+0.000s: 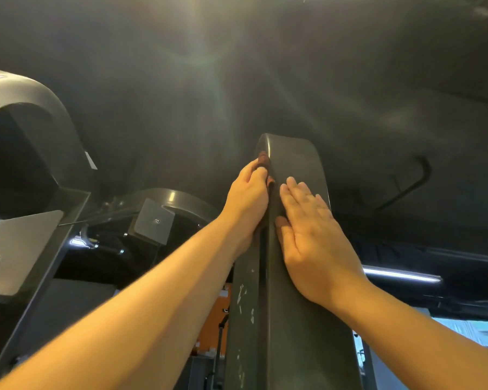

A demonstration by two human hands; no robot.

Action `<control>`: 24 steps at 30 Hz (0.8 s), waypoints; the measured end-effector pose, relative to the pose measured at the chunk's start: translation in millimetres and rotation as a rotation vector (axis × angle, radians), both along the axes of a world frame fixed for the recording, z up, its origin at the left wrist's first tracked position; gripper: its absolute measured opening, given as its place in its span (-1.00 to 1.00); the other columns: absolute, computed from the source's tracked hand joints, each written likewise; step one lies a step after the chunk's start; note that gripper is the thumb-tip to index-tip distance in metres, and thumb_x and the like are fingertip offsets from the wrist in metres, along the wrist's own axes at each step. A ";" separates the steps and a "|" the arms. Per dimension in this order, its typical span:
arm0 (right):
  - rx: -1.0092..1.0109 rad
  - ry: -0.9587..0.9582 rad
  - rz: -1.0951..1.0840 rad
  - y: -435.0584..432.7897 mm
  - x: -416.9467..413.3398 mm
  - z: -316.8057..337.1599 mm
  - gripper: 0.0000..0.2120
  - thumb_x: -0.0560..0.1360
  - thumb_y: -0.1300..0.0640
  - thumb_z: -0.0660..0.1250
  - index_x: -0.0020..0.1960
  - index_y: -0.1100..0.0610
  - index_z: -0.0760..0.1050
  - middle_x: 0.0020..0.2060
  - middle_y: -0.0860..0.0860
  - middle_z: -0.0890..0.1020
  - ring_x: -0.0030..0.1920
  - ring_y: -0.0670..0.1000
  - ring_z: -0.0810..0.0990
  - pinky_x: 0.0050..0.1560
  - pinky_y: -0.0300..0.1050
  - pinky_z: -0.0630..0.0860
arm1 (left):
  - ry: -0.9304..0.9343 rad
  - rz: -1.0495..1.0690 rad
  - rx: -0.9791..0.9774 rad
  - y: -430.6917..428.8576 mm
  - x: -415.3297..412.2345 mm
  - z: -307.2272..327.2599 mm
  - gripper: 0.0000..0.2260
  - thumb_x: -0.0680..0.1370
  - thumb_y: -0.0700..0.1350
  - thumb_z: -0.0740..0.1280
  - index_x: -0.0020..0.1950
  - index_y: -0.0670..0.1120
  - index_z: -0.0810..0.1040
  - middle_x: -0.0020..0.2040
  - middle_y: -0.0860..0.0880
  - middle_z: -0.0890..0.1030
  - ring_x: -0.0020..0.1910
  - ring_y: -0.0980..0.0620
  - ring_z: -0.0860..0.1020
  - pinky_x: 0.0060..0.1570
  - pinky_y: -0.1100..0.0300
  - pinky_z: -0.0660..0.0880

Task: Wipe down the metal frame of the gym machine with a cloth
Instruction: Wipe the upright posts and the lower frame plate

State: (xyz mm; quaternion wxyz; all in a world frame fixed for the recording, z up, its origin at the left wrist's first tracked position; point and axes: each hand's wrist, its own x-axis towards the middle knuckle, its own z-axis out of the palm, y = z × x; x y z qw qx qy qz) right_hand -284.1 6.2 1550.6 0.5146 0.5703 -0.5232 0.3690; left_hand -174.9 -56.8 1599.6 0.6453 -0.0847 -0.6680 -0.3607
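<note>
Ceiling looms dark above scuffed frame; left grip clutches cloth, right grip flat.

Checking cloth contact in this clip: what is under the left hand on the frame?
A reddish-brown cloth peeks out above the left hand, held against the left side of the metal frame. The hand covers the rest of it, so its extent cannot be seen.

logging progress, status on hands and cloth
Left hand grips cloth against frame, left edge, near top. Right hand flat on frame face. Nothing blocking.
</note>
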 end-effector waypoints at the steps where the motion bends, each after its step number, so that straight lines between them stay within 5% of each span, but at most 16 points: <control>1: -0.003 0.004 0.021 0.7 -1.0 0.5 -0.38 0.63 -0.14 -0.16 0.68 -0.05 -0.07 0.66 -0.18 -0.07 0.61 -0.24 -0.21 0.63 -0.16 -0.19 | 0.011 0.016 -0.004 1.3 -1.3 2.4 -0.71 0.76 -0.02 0.11 0.46 0.11 0.42 0.15 0.03 0.62 0.14 0.03 0.62 0.17 0.11 0.58; 5: -0.022 -0.021 0.121 4.0 -4.8 -1.3 -0.49 0.74 0.02 0.01 0.67 0.00 0.03 0.66 -0.14 0.03 0.62 -0.22 -0.12 0.59 -0.27 -0.21 | 0.047 0.066 -0.089 -6.7 -10.6 -19.6 -0.68 0.77 -0.05 0.10 0.53 0.09 0.36 0.31 -0.01 0.58 0.25 0.03 0.59 0.35 0.04 0.52; 8: -0.032 -0.024 0.132 5.0 -5.2 -8.5 -0.50 0.75 0.08 0.03 0.66 0.03 0.03 0.65 -0.11 0.05 0.59 -0.24 -0.12 0.56 -0.32 -0.21 | 0.079 0.116 -0.180 -16.5 -13.1 -54.4 -0.67 0.77 -0.09 0.09 0.54 0.06 0.35 0.36 0.04 0.55 0.30 0.16 0.56 0.24 0.35 0.50; 10: -0.035 -0.018 0.123 5.1 -5.5 -14.3 -0.51 0.75 0.09 0.02 0.66 0.05 0.04 0.65 -0.10 0.05 0.56 -0.27 -0.14 0.53 -0.35 -0.22 | 0.077 0.144 -0.217 -20.9 -14.0 -81.4 -0.68 0.77 -0.07 0.09 0.52 0.15 0.32 0.37 0.15 0.52 0.31 0.30 0.51 0.22 0.47 0.45; 13: -0.054 0.015 0.073 3.2 -6.3 -21.4 -0.52 0.75 0.09 -0.03 0.66 0.10 0.08 0.66 -0.05 0.07 0.62 -0.15 -0.08 0.54 -0.31 -0.24 | 0.071 0.159 -0.248 -20.0 -13.1 -123.6 -0.70 0.72 0.01 0.10 0.43 0.31 0.27 0.42 0.24 0.44 0.38 0.39 0.42 0.38 0.35 0.42; 16: -0.035 0.023 0.058 3.2 -4.7 -27.0 -0.51 0.75 0.11 -0.03 0.67 0.12 0.07 0.66 -0.01 0.05 0.65 -0.08 -0.07 0.57 -0.26 -0.23 | 0.065 0.244 -0.276 -10.7 -7.5 -134.5 -0.67 0.74 -0.09 0.13 0.30 0.39 0.27 0.26 0.38 0.43 0.28 0.53 0.41 0.27 0.49 0.39; 20: 0.029 0.044 0.068 7.6 -6.0 -39.6 -0.51 0.76 0.12 -0.01 0.67 0.14 0.03 0.67 0.01 0.01 0.65 -0.07 -0.10 0.58 -0.22 -0.24 | 0.066 0.418 -0.287 -2.7 -3.4 -108.2 -0.69 0.75 -0.24 0.12 0.39 0.08 0.44 0.12 0.30 0.45 0.12 0.53 0.45 0.15 0.59 0.31; 24: 0.118 0.080 0.174 16.2 -17.2 -56.8 -0.50 0.74 0.16 0.02 0.67 0.11 0.06 0.66 -0.02 0.05 0.64 -0.12 -0.09 0.57 -0.28 -0.24 | -0.041 0.546 -0.324 4.4 -9.2 -136.3 -0.58 0.75 -0.07 0.09 0.63 -0.06 0.24 0.54 0.06 0.30 0.48 0.33 0.24 0.38 0.58 0.08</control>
